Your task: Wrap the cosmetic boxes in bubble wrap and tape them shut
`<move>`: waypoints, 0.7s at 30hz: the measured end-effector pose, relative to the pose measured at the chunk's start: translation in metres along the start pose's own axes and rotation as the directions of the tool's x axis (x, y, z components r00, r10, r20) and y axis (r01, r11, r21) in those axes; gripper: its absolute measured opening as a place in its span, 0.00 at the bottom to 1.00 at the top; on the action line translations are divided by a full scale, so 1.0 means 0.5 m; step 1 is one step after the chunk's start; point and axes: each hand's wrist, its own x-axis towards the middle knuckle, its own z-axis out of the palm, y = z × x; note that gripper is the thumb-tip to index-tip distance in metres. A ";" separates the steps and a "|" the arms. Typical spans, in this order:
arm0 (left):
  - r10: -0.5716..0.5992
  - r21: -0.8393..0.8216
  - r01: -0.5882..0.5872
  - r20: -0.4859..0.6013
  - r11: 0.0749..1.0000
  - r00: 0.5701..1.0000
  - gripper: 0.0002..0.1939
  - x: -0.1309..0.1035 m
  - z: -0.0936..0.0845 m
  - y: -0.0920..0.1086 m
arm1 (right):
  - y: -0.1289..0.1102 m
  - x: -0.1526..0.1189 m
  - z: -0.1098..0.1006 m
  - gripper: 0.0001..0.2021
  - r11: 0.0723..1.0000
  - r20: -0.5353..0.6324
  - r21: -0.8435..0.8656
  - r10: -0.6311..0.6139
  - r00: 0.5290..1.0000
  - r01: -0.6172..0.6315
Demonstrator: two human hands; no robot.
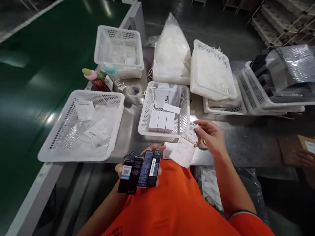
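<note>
My left hand (158,149) is wrapped round several small dark boxes (144,168), held side by side in front of my body; one carries a barcode label and another a square code sticker. Between the thumb and fingers of my right hand (210,134) hangs a printed paper slip (185,146), pinched by its upper end. Behind the slip a white box (168,149) lies at the table's front edge, partly covered. Just beyond, a white basket (140,126) holds white boxes (161,121) and Dior paper bags (162,97).
To the left stands a basket (78,159) of clear plastic packs, near a tape roll (135,91) and a pink-topped bottle (94,78). More baskets (211,70) line the back. A green conveyor belt (44,68) runs at left. Another person's hand (304,158) touches a cardboard box at right.
</note>
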 end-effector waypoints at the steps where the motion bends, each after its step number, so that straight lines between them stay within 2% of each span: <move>1: -0.036 0.005 0.035 0.067 0.999 0.997 0.51 0.006 0.008 0.002 | -0.008 0.012 0.002 0.19 1.000 0.070 -0.002 0.007 0.998 -0.007; 3: -0.131 0.034 0.127 0.191 0.991 0.973 0.49 0.017 0.028 0.006 | -0.016 0.032 0.014 0.19 1.000 0.175 -0.007 0.000 0.985 0.001; 5: -0.188 0.068 0.177 0.253 0.982 0.949 0.48 0.023 0.047 0.008 | -0.015 0.044 0.030 0.18 1.000 0.249 -0.017 -0.020 0.968 0.025; 8: -0.188 0.086 0.170 0.298 0.982 0.936 0.47 0.021 0.063 0.008 | -0.008 0.050 0.045 0.16 0.998 0.318 -0.031 -0.050 0.947 0.063; 21: -0.215 0.039 0.214 0.321 0.976 0.922 0.47 0.015 0.061 0.003 | -0.004 0.041 0.032 0.16 0.993 0.318 -0.077 -0.065 0.946 0.094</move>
